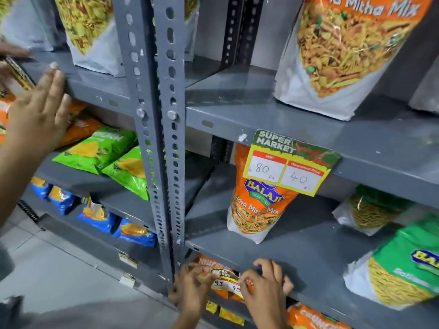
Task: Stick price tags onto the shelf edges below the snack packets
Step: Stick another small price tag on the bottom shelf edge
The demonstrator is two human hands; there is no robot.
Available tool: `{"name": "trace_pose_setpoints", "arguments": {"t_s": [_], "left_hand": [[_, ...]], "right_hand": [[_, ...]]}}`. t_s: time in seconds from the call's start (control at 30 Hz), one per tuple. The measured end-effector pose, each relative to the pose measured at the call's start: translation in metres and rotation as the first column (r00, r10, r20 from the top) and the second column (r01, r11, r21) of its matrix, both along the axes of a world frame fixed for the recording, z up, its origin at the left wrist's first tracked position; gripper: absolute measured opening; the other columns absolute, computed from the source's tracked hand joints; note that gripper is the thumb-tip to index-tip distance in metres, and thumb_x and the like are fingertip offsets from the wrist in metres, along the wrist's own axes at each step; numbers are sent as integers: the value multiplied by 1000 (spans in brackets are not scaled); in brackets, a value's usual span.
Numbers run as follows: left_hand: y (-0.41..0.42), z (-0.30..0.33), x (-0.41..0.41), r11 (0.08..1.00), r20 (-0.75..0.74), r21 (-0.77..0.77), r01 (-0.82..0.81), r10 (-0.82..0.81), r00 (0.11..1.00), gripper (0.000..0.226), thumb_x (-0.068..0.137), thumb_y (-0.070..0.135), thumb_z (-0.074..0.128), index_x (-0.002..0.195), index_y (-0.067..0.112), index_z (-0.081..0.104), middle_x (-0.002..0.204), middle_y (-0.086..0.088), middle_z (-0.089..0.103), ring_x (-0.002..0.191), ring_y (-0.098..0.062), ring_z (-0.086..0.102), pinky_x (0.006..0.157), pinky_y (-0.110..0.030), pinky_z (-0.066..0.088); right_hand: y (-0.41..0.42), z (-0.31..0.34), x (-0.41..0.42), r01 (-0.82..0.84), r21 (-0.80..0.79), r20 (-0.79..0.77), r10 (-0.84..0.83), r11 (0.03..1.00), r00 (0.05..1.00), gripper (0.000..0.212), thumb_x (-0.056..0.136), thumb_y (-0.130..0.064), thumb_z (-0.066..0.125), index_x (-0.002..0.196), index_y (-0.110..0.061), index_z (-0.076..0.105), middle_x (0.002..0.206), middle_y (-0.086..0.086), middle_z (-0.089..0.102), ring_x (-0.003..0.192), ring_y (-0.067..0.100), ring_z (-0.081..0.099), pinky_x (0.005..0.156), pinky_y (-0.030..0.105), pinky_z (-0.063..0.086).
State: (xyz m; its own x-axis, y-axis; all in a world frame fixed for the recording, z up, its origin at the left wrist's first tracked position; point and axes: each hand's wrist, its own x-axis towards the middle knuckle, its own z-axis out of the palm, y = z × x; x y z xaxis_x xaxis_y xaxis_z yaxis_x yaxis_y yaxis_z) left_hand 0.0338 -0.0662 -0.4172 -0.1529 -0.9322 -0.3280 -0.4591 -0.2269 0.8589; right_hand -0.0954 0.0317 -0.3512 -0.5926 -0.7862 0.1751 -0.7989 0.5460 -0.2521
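My left hand (190,288) and my right hand (266,288) both pinch a small price tag (225,281) at the front edge of the lower grey shelf (308,262), close to the upright post. The tag reads "Super Market" with handwritten numbers and partly hides an orange packet behind it. Above it stands an orange Mitha Mix packet (256,210). One shelf higher, a larger price tag (289,162) marked 80 and 40 is stuck to the shelf edge below a big Mitha Mix packet (344,51).
Another person's hand (35,110) reaches in from the left and touches the left rack's shelf edge. Green packets (99,150) and blue packets (99,217) lie on the left rack. Perforated grey posts (164,138) divide the racks. Green-topped packets (403,269) stand at right.
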Motion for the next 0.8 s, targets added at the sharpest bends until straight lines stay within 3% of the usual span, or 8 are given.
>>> {"name": "trace_pose_setpoints", "arguments": {"t_s": [0.1, 0.2, 0.27, 0.5, 0.6, 0.73, 0.8], "left_hand": [[-10, -5, -2, 991, 48, -133, 34, -28, 998, 30, 57, 67, 71, 74, 47, 56, 102, 8, 44, 104, -20, 46, 95, -45, 40], [-26, -6, -7, 976, 131, -212, 48, -20, 991, 26, 62, 55, 78, 80, 37, 70, 106, 3, 51, 106, -20, 44, 94, -42, 39], [-28, -6, -10, 976, 175, -211, 50, -13, 984, 29, 62, 57, 77, 82, 36, 72, 111, 3, 52, 107, -20, 43, 97, -48, 38], [-18, -6, -16, 958, 284, -282, 61, 23, 959, 58, 48, 88, 49, 79, 44, 68, 103, 14, 45, 107, -13, 38, 91, -46, 31], [-16, 5, -17, 950, 265, -311, 35, 51, 963, 33, 51, 79, 62, 67, 51, 55, 99, 15, 45, 105, -13, 41, 90, -46, 29], [-10, 29, -15, 944, 213, -312, -104, 176, 961, 45, 52, 70, 73, 72, 45, 42, 93, 12, 48, 103, -21, 50, 91, -50, 35], [-5, 38, -13, 938, 198, -308, -162, 230, 953, 44, 57, 64, 75, 79, 38, 47, 95, 3, 58, 104, -27, 52, 90, -52, 35]], "right_hand": [[-6, -2, -2, 35, -15, -12, -35, 999, 999, 24, 52, -33, 83, 56, -37, 59, 97, -9, 59, 102, 18, 49, 79, 40, 25], [-16, -4, -6, 49, -47, -19, -50, 998, 999, 26, 51, -31, 86, 56, -36, 61, 96, -8, 60, 101, 19, 49, 79, 40, 26], [-18, -5, -9, 47, -58, -14, -48, 997, 999, 27, 50, -30, 86, 55, -36, 61, 93, -8, 60, 99, 19, 51, 77, 39, 26], [-23, -6, -8, 76, -67, 11, -75, 995, 997, 38, 47, -46, 88, 60, -33, 54, 79, -10, 58, 84, 21, 56, 70, 36, 22], [-25, -4, -7, 103, -77, 29, -101, 992, 994, 45, 48, -49, 87, 66, -32, 49, 74, -9, 57, 79, 21, 55, 68, 36, 22], [-9, -1, -7, 171, -118, 66, -164, 978, 984, 41, 55, -41, 86, 66, -34, 47, 75, -8, 56, 79, 23, 53, 69, 36, 27], [2, 3, -10, 200, -121, 85, -190, 972, 978, 40, 55, -34, 88, 66, -33, 49, 75, -4, 58, 78, 25, 55, 69, 37, 28]]}}
